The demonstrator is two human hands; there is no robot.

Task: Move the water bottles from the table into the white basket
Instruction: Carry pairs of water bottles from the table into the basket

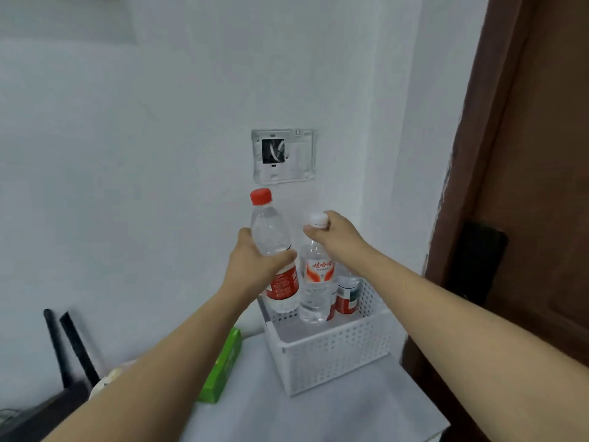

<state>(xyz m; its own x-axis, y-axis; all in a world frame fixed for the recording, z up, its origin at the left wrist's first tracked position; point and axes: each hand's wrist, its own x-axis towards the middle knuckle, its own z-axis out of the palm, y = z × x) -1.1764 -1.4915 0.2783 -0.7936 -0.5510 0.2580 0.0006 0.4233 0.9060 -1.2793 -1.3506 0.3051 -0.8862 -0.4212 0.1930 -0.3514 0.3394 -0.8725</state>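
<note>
My left hand (pixel 255 263) grips a clear water bottle with a red cap and red label (pixel 271 234) around its middle, held upright above the far left corner of the white perforated basket (pixel 334 355). My right hand (pixel 331 232) pinches the white cap of a second bottle with a white and orange label (pixel 317 282), whose base is down inside the basket. Behind my right forearm a third bottle with a red label (pixel 349 293) stands in the basket's far right part, its top hidden.
The basket sits on a white table (pixel 318 416) against a white wall. A green box (pixel 223 365) lies left of the basket. A black router with two antennas (pixel 63 355) is at lower left. A brown door (pixel 526 186) stands close on the right.
</note>
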